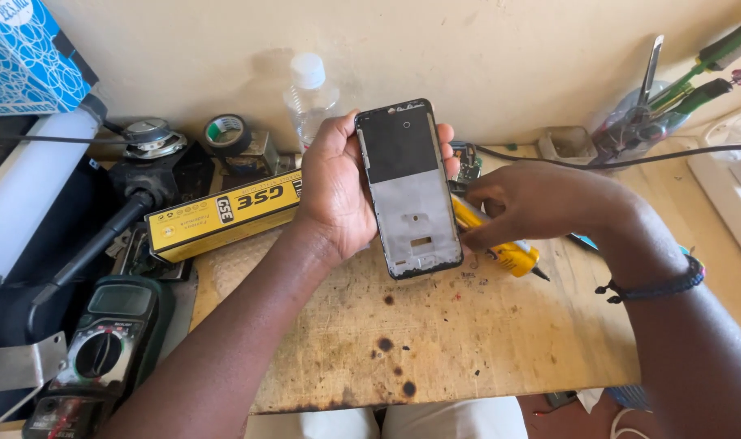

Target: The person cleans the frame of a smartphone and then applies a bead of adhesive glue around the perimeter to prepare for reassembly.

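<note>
My left hand (334,191) grips an opened phone frame (408,189) upright above the wooden board (435,341), its bare inner side facing me, dark at the top and grey metal below. My right hand (533,203) is beside the frame's right edge, shut on a yellow tube with a black pointed tip (508,254) that lies low over the board and points right. A small circuit board (468,167) lies just behind the frame.
A long yellow box (224,215), a roll of black tape (226,134) and a plastic bottle (309,97) stand at the back left. A multimeter (98,349) lies front left. A holder of screwdrivers (655,114) and a white power strip (732,175) are at right.
</note>
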